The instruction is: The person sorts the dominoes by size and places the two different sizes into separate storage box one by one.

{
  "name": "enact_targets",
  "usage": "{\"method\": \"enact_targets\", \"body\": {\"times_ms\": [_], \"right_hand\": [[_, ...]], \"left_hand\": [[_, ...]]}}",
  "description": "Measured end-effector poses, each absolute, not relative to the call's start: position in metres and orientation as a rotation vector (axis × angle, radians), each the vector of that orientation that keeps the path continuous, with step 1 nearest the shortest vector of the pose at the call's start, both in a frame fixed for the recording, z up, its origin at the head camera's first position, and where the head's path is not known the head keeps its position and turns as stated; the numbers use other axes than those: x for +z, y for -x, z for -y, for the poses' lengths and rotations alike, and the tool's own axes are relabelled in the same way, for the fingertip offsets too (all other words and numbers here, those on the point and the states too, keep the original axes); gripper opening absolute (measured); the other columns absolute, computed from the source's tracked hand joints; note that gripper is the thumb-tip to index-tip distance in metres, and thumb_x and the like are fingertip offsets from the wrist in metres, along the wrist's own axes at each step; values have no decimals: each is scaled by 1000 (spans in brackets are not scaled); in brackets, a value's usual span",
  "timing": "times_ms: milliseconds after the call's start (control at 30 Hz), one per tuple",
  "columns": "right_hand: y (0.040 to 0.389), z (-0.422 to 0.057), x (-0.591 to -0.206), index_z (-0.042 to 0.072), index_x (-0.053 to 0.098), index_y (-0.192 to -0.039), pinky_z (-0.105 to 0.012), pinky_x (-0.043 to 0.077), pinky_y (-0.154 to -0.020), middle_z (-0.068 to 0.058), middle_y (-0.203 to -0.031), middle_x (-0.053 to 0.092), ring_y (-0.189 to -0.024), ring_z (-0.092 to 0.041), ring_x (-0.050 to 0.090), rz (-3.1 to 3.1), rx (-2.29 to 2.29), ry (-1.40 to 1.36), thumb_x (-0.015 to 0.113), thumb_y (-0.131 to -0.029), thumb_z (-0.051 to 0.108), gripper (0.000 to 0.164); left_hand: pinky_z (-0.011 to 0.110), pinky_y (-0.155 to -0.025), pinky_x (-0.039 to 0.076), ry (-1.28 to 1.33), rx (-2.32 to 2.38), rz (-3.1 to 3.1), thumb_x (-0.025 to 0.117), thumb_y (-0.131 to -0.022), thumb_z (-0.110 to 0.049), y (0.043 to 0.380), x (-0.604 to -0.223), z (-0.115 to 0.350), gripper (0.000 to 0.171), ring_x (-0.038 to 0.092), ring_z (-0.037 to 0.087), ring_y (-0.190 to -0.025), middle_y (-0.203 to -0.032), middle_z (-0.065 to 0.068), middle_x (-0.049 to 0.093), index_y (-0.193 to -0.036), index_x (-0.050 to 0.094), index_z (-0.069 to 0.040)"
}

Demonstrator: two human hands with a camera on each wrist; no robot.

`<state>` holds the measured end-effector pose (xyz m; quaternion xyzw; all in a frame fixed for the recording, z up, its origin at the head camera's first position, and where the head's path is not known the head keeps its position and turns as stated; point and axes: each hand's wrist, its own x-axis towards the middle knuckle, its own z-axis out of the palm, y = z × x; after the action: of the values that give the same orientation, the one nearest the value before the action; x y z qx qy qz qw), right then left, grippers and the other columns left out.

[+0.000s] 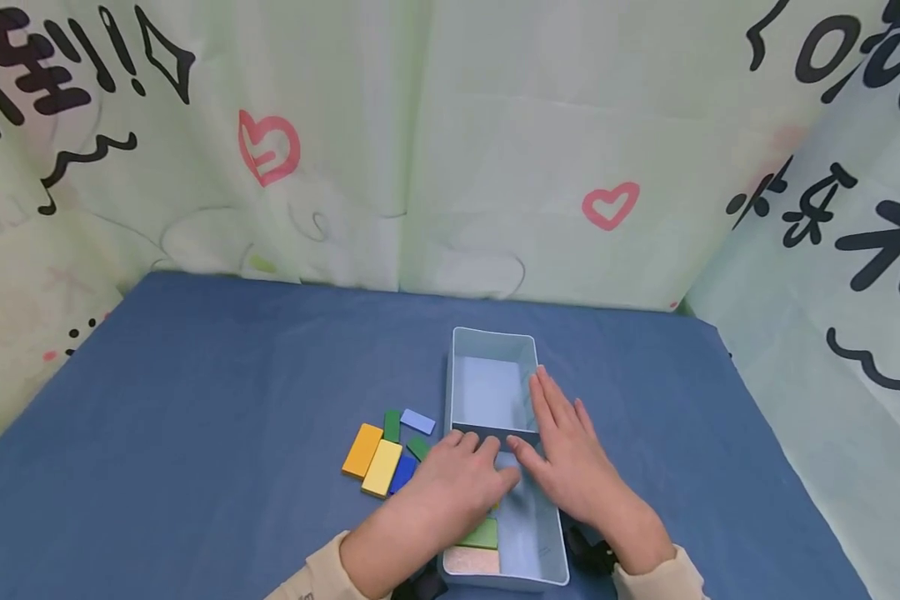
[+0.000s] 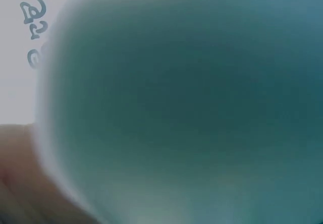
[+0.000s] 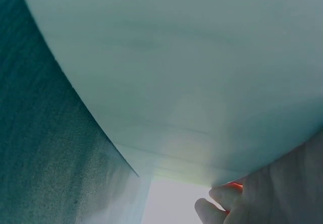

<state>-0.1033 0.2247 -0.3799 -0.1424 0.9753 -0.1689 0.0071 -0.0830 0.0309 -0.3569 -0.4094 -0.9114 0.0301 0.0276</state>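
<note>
A light-blue box [image 1: 554, 533] lies lengthwise in the head view, a dark strip [image 1: 487, 430] between its far and near sections. My left hand [image 1: 450, 479] reaches across the box's left side, fingers bent down at the dark strip and thumb over the near section. What lies under those fingers is hidden. My right hand [image 1: 573, 458] is along the box's right side, its fingers straight and pointing away, fingertips at the far section's rim. In the near section lie a green block [image 1: 482, 533] and a pale pink block [image 1: 471, 561]. A blurred box wall [image 3: 166, 82] fills much of the right wrist view.
Left of the box lie an orange block [image 1: 362, 451], a yellow block [image 1: 382, 468], a dark blue block [image 1: 402, 474], a light-blue block [image 1: 417, 421] and green blocks [image 1: 392, 426]. Blue cloth [image 1: 217, 433] covers the table; a printed curtain [image 1: 495, 142] surrounds it.
</note>
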Motion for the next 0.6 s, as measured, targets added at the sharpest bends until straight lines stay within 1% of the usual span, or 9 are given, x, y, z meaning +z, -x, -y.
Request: {"method": "enact_targets", "body": {"times_ms": [167, 400, 533, 600], "right_hand": [[101, -225, -382, 4, 11, -159, -65, 10, -118, -10, -168, 4, -153, -34, 15, -3053, -536, 441, 48, -101, 50, 82], [100, -224, -384, 4, 11, -159, -66, 10, -118, -11, -168, 4, -153, -35, 16, -3032, -534, 442, 50, -100, 49, 83], [103, -224, -382, 5, 11, -159, -65, 10, -118, -10, -168, 4, -153, -36, 16, -3044, -532, 444, 49, -101, 50, 83], [102, -223, -381, 5, 10, -159, -66, 10, -117, -11, -168, 4, -153, -36, 16, -3045, -527, 441, 49, -101, 50, 83]], "left_hand": [[31, -89, 49, 1231, 143, 2840, 73, -91, -28, 80, -360, -33, 32, 63, 14, -97, -111, -4, 67, -120, 68, -39], [32, -93, 46, 1266, 172, 2912, 71, -91, -28, 79, -360, -33, 28, 64, 13, -94, -107, -9, 70, -114, 70, -43], [32, -94, 45, 1296, 169, 2901, 71, -91, -27, 80, -358, -32, 28, 63, 13, -94, -108, -10, 70, -113, 70, -43], [33, -95, 45, 1322, 167, 2917, 71, -91, -27, 80, -357, -31, 29, 63, 13, -98, -111, -9, 69, -115, 69, -43]]}}
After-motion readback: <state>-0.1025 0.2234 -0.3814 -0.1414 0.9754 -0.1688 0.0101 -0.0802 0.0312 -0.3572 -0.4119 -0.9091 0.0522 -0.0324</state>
